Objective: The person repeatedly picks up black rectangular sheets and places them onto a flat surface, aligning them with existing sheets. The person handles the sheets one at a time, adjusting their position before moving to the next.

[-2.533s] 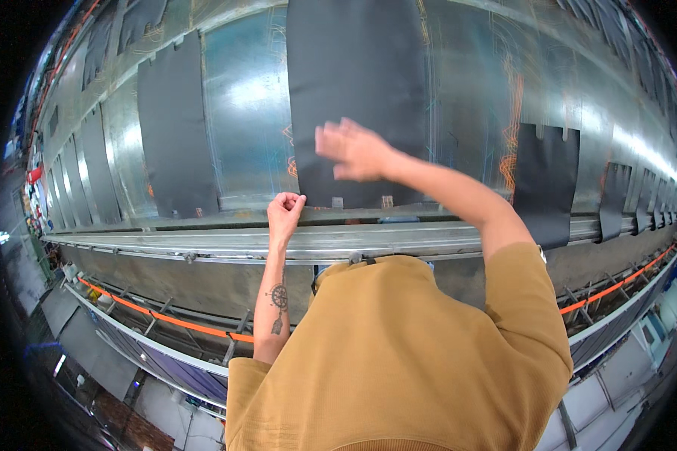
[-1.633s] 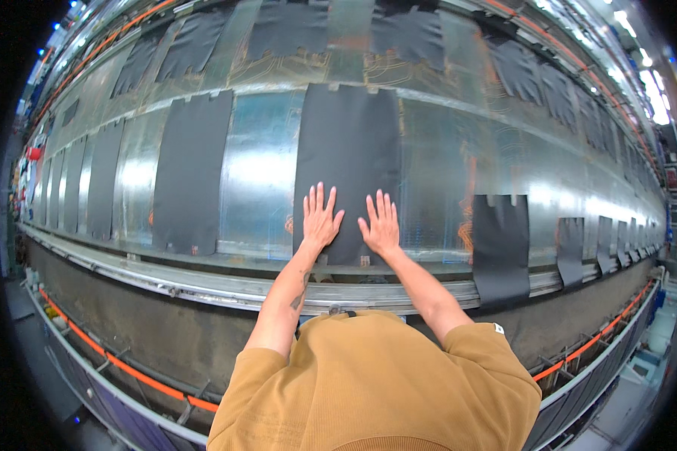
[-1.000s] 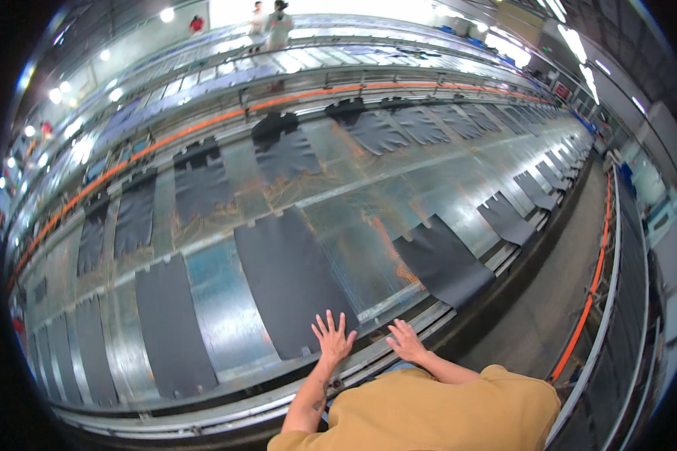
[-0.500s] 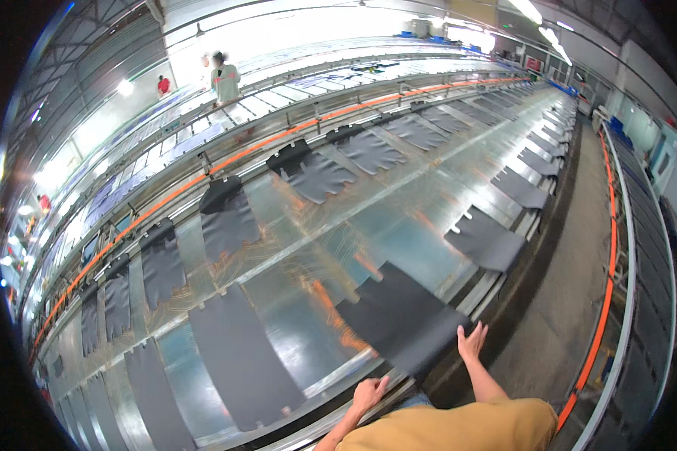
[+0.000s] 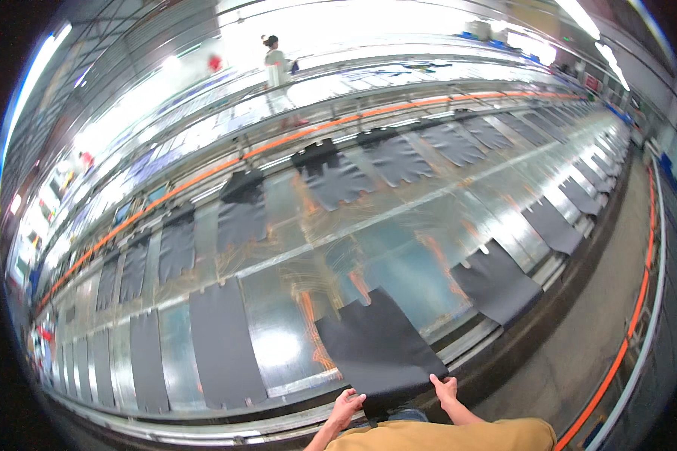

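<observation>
A dark grey fabric panel [image 5: 380, 342] lies on the long metal table [image 5: 278, 331], its near end hanging over the table's front edge toward me. My left hand [image 5: 347, 406] grips the panel's near left corner between thumb and fingers. On the near right corner, my right hand [image 5: 444, 388] pinches the edge, thumb on top. The panel's far end rests flat on the metal. To its left lies another flat grey panel [image 5: 226, 346]; to its right, a similar panel [image 5: 495, 282] droops over the table's edge.
More dark panels [image 5: 331, 177] line the table's far side. An orange strip [image 5: 278, 146] runs behind them. A walkway [image 5: 572, 331] lies to my right, bordered by a rail [image 5: 649, 316]. Beyond the table, a person [image 5: 276, 68] stands among other long tables.
My left hand has come onto the panel's near left corner. My right hand has closed on the right corner. The view has swung, and the panel's near edge now faces me more squarely.
</observation>
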Motion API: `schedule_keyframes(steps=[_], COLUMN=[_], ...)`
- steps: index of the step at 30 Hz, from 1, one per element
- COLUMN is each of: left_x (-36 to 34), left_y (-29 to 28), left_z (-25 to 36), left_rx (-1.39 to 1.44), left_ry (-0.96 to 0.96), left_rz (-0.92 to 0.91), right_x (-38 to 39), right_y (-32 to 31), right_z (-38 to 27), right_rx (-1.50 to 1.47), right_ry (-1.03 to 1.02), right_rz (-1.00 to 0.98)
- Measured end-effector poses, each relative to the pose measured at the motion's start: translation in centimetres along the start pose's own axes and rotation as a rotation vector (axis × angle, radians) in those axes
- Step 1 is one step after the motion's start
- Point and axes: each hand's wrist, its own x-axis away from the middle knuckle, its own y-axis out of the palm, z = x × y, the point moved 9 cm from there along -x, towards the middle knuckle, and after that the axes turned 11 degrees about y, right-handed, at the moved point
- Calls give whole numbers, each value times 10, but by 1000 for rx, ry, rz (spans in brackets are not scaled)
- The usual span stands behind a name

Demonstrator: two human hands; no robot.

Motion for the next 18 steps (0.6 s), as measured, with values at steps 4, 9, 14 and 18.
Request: schedule_keyframes(steps=[4, 9, 14, 18], left_x=[4, 18, 49, 43], left_y=[7, 46, 54, 47], left_z=[3, -21, 36, 25], left_rx=[185, -99, -245, -116], left_ry=[61, -26, 170, 281], left_rz=[-98, -436, -332, -292], right_x=[10, -20, 20, 14], right_y=[-7, -29, -30, -42], right_z=[-28, -6, -45, -45], right_rx=[-182, 147, 218, -171], right_ry=[-173, -70, -220, -239], right_rz=[44, -22, -171, -496])
